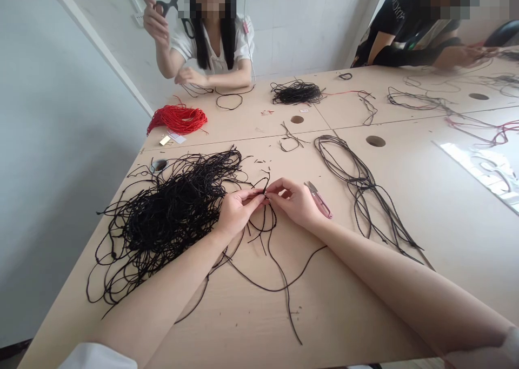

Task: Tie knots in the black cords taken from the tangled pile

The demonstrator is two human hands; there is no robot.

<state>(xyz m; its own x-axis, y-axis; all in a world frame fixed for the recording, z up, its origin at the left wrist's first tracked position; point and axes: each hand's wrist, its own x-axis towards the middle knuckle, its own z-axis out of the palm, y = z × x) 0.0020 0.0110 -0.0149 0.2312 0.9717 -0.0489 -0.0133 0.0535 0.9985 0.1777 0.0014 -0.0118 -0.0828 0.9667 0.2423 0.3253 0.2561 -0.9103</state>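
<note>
Thumb and fingertips of my left hand (239,211) are closed on a thin black cord (272,250). My right hand (292,200) pinches the same cord close beside them, the fingertips of both hands almost touching. A small loop and short ends of the cord stick up above the pinch, while longer strands hang down and trail over the table toward me. What the cord does between the fingertips is hidden. Just right of my right hand lies a pair of thread snips (319,200) with pink handles. To my left hand's left spreads a big tangled pile of black cords (174,207).
A looped bundle of black cord (360,185) lies on the right of the table (259,315). Farther back are a red cord bundle (178,119) and a black coil (297,92). Across the table one person holds scissors (172,4); another person (399,31) works at the far right.
</note>
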